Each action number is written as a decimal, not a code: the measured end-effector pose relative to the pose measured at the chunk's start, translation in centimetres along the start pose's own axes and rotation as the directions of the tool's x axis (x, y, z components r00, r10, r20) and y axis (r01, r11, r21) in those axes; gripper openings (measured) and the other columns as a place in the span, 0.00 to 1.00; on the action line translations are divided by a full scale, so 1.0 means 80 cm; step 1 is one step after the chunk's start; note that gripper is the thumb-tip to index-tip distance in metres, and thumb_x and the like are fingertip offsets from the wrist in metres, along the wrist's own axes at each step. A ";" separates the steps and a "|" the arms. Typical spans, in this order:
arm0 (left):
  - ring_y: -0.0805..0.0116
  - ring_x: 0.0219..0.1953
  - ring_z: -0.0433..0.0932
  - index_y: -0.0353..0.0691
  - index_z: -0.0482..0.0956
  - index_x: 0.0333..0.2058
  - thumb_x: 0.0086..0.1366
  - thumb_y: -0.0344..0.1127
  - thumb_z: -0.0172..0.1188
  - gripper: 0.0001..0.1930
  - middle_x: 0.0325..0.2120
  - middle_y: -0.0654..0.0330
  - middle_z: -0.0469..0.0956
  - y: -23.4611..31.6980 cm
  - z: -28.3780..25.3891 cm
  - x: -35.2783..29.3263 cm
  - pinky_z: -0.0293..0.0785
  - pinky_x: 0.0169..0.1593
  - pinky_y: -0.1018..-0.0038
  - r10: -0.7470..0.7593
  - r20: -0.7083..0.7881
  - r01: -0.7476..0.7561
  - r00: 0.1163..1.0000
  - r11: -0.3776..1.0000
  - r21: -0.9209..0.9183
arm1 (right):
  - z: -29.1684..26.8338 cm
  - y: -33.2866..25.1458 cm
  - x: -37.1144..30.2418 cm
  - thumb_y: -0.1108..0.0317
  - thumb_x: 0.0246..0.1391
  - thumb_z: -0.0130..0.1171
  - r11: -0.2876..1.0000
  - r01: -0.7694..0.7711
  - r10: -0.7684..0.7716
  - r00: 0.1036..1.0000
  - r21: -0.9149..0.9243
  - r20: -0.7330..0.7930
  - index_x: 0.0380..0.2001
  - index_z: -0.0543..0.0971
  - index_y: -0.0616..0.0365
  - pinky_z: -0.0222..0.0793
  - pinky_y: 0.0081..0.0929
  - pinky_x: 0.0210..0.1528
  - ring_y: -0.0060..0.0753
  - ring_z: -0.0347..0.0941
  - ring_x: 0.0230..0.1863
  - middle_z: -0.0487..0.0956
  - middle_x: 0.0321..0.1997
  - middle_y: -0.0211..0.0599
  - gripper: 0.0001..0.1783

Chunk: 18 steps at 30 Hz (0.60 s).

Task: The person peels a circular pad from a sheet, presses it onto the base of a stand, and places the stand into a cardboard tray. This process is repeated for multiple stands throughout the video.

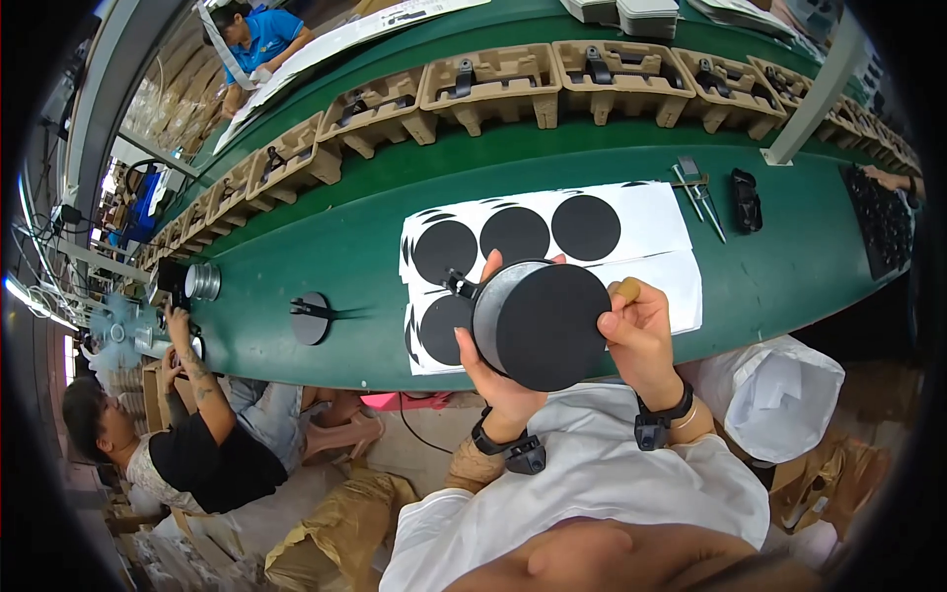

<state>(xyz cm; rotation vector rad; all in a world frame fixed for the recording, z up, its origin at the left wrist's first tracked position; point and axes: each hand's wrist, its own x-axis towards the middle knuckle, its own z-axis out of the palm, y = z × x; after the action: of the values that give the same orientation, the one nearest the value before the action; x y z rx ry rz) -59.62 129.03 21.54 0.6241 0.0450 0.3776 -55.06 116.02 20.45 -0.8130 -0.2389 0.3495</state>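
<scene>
My left hand [501,387] is closed around a round base [486,324] with a grey top face, a dark rim and a small black bracket at its left side. A flat black round pad [552,326] overlaps most of that face, shifted to the right. My right hand [643,331] pinches the pad's right edge between thumb and a finger with a yellowish cover on its tip. Whether the pad touches the base cannot be told. Beneath my hands lie white backing sheets [646,286] that carry several black round pads [586,228].
A black disc with a bracket [310,319] lies on the green table [375,227] to the left. Metal tools [701,200] and a black part [747,200] lie right. Moulded cardboard trays [490,89] line the far side. A co-worker [202,434] sits at left near stacked metal rings [203,282].
</scene>
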 end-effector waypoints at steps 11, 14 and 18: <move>0.48 0.62 0.62 0.43 0.43 0.67 0.63 0.68 0.32 0.43 0.59 0.37 0.61 0.007 0.007 -0.034 0.61 0.61 0.58 -0.021 0.196 0.014 0.980 0.999 0.035 | 0.023 -0.019 -0.032 0.81 0.50 0.59 0.998 -0.008 0.007 1.000 -0.054 -0.017 0.27 0.72 0.61 0.69 0.15 0.25 0.19 0.75 0.25 0.75 0.26 0.31 0.06; 0.48 0.62 0.62 0.43 0.43 0.67 0.62 0.69 0.32 0.44 0.59 0.36 0.60 0.007 0.018 -0.049 0.61 0.62 0.58 -0.008 0.206 0.000 0.979 0.999 0.038 | 0.025 -0.027 -0.046 0.82 0.49 0.59 0.998 0.016 -0.017 1.000 -0.059 -0.007 0.27 0.72 0.61 0.70 0.15 0.26 0.18 0.75 0.25 0.76 0.26 0.31 0.06; 0.37 0.58 0.65 0.47 0.44 0.67 0.64 0.67 0.31 0.40 0.58 0.32 0.59 0.007 0.031 -0.067 0.64 0.59 0.51 0.031 0.243 -0.058 0.970 0.993 0.105 | 0.035 -0.042 -0.069 0.81 0.46 0.60 0.992 -0.002 -0.003 0.999 -0.123 -0.044 0.25 0.70 0.57 0.59 0.13 0.29 0.14 0.64 0.25 0.69 0.25 0.25 0.09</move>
<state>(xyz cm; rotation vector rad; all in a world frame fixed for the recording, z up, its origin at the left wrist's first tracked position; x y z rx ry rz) -64.43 126.14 23.53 0.7789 -0.1821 0.3423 -60.32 113.57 24.40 -0.9411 -0.2210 0.3182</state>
